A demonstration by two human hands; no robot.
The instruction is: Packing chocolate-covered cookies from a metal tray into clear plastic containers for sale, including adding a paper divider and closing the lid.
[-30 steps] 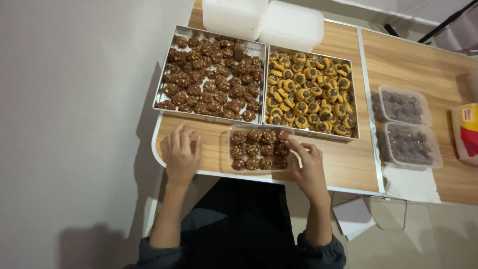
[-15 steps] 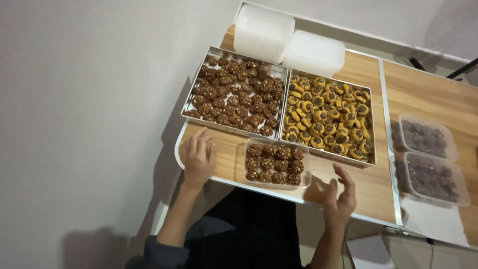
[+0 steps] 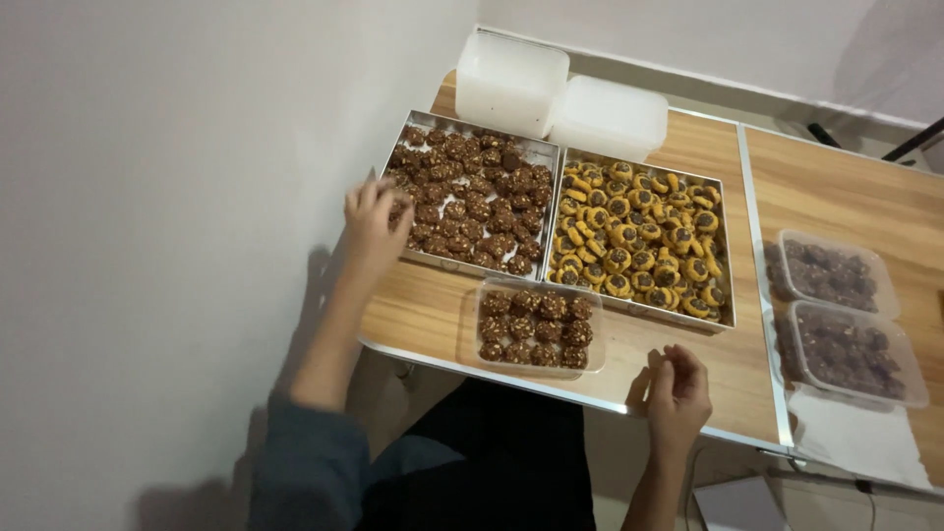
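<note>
Dark nut-studded cookies (image 3: 470,202) in steel tray (image 3: 538,149), left hand (image 3: 375,224) grip loosely curled, empty.

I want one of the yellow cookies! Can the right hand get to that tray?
Probably yes. The right hand hovers open at the table's near edge, and only bare wood lies between it and the tray of yellow cookies; nothing covers that tray.

Two bare hands: left hand (image 3: 374,228) at ten o'clock, right hand (image 3: 675,395) at five o'clock. Dark grey-blue long sleeve (image 3: 300,467) pushed up on left forearm. Black garment (image 3: 497,462) over torso at six o'clock.
</note>
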